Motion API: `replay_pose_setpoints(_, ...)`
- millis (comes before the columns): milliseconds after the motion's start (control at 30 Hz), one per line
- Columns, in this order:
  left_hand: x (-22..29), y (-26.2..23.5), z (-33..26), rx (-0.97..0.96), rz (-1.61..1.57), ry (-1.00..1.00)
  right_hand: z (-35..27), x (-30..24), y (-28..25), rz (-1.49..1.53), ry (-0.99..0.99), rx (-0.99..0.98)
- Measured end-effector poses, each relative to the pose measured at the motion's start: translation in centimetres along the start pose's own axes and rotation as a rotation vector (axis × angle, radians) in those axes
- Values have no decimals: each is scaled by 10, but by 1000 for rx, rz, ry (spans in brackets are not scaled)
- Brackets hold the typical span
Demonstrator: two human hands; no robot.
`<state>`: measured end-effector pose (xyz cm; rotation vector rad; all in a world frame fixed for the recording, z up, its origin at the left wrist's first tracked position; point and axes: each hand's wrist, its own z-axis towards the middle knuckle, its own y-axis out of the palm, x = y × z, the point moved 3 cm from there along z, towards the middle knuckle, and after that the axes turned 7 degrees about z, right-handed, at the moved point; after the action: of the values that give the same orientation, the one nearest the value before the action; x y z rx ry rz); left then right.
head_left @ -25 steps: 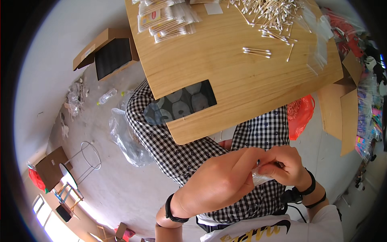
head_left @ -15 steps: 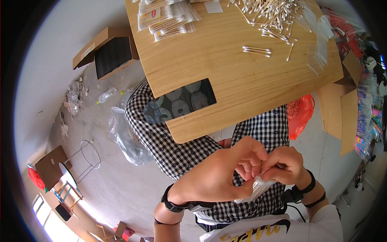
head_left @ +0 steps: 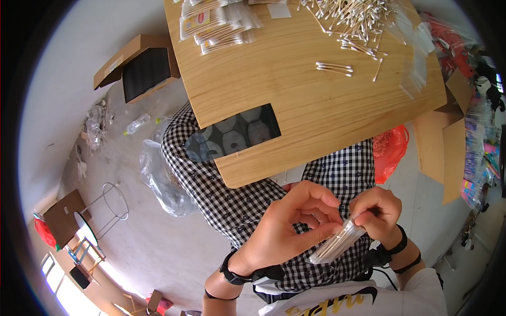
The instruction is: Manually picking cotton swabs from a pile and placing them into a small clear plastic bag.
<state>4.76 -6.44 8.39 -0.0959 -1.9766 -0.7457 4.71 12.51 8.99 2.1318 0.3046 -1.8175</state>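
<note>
Wooden desk [head_left: 295, 79] filling the upper frame from eleven to two o'clock, a dark glass inset [head_left: 232, 134] near its lower edge. Checked-trousered lap [head_left: 237, 200] below it at centre. Open cardboard box [head_left: 139, 68] on the floor at ten o'clock, crumpled clear plastic sheet [head_left: 161, 179] beside the knee at nine, orange bag [head_left: 390, 150] at three. On the desk, stacked filled packets [head_left: 216, 23] at twelve, loose pile of cotton swabs [head_left: 353, 21] at one, a few strays [head_left: 334, 67] just below the pile. Down at five o'clock, left hand [head_left: 287, 231] over the lap, fingers [head_left: 329, 229] pinched together on the upper end of a slim clear packet of cotton swabs [head_left: 337, 243]. Right hand [head_left: 379, 213] just beside it, fingers [head_left: 363, 218] closed on that same packet end, touching the left fingertips. Packet tilted, lower end pointing toward seven o'clock, well clear of the desk. Black bands on both wrists.
</note>
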Motion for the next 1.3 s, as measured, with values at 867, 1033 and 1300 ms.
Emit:
replay_pose_setpoints(867, -4, -7, -18, 213, 180, 36, 0, -4, -6, -152, -116, 276)
replay_pose_setpoints(1033, 0, -11, -22, 233, 168, -2, -4, -4, -12, -267, -241, 266)
replay_pose_setpoints(1300, 5, -13, -24, 195, 251, 21, -5, -14, -9, -379, -403, 156)
